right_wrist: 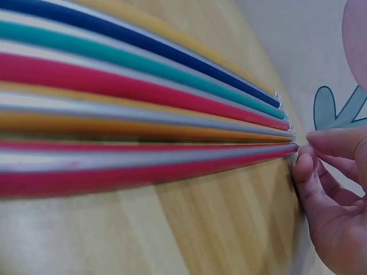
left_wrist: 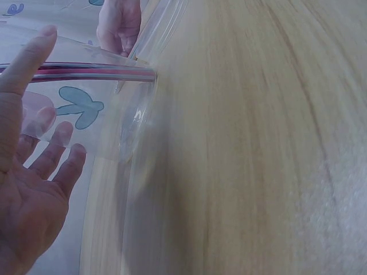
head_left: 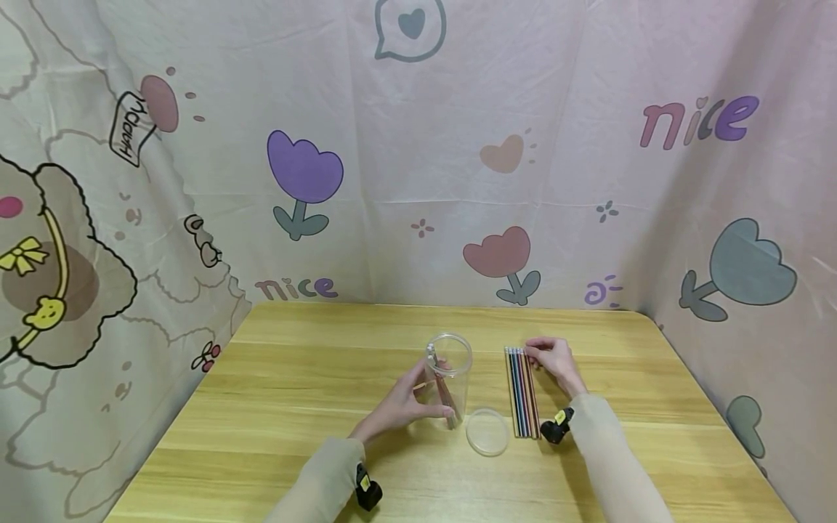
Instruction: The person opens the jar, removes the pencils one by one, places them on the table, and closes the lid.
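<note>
A tall clear plastic jar (head_left: 461, 385) stands on the table with a few striped pencils (head_left: 444, 392) leaning inside it. My left hand (head_left: 400, 402) holds the jar from its left side, thumb and fingers round the wall. To the right lies a row of striped pencils (head_left: 519, 396), side by side, their eraser ends facing away from me. At the row's right edge, my right hand (head_left: 553, 359) pinches the far end of a red-and-silver pencil (right_wrist: 143, 167) between thumb and fingertips. Yellow, blue, green and red pencils lie beside it in the right wrist view.
A round clear lid (head_left: 487, 433) lies flat between the jar and the pencil row. The wooden table (head_left: 294, 363) meets a printed cloth backdrop (head_left: 405, 145) at its back, with more cloth at both sides.
</note>
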A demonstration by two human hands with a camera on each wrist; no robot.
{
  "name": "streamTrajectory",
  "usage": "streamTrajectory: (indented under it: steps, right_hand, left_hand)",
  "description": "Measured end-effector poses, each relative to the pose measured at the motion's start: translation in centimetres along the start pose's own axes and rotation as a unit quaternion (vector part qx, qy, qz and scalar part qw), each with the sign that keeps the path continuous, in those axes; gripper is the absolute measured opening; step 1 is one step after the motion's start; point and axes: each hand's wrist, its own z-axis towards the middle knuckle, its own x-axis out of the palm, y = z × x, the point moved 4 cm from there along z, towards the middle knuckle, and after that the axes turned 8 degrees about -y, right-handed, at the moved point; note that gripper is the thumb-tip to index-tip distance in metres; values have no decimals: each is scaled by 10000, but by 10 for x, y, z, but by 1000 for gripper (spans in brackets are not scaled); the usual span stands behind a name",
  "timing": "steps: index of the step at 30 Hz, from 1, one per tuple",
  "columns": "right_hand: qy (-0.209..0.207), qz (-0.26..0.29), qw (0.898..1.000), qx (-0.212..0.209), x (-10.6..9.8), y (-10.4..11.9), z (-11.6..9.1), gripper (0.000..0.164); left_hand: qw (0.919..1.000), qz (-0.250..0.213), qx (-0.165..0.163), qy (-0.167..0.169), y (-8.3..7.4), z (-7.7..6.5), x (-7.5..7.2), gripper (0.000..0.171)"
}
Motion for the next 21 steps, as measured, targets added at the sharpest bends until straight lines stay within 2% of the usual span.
streamTrajectory:
  steps: [5,8,13,17,21]
  right_hand:
    - [7,171,9999,10,-2,9,-5,35]
    - [23,285,9995,-120,-1,22,-7,38]
    - [166,576,9955,-729,6,50,-12,40]
    - [360,893,9886,-1160,13,70,-17,34]
    - [518,973,9808,-1610,19,89,-24,27]
  left_hand:
    - [10000,-15,-12,22,-1,0,0,79]
    - [10000,-32,-10,17,0,0,1,79]
    - [10000,-54,-30,-1,1,0,1,78]
    - [10000,-40,-59,-2,1,0,0,77]
    - [10000,-12,-68,7,0,0,0,78]
